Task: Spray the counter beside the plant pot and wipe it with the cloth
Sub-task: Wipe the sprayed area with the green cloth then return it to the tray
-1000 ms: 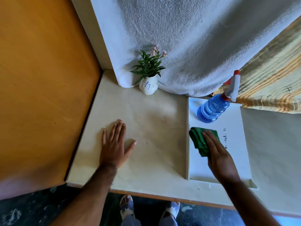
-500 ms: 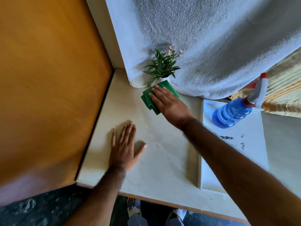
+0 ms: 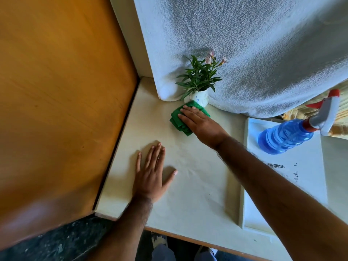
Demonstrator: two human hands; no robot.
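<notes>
A folded green cloth [image 3: 178, 120] lies on the cream counter [image 3: 197, 185] right in front of the small white plant pot [image 3: 200, 97] with green leaves and pink flowers. My right hand [image 3: 202, 124] presses flat on the cloth, fingers pointing left, its arm reaching across from the lower right. My left hand [image 3: 151, 173] rests flat on the counter nearer the front edge, fingers spread, holding nothing. The blue spray bottle [image 3: 286, 135] with a red and white trigger lies on the white tray [image 3: 305, 185] at the right.
A white towel [image 3: 244, 53] hangs behind the pot and covers the back. An orange wooden panel [image 3: 56, 91] borders the counter on the left. A striped cloth [image 3: 339, 129] shows at the far right. The counter's front edge runs along the bottom, with dark floor below.
My right hand took the green cloth from the tray and carried it left across the counter to the plant pot. The left hand has stayed flat in place.
</notes>
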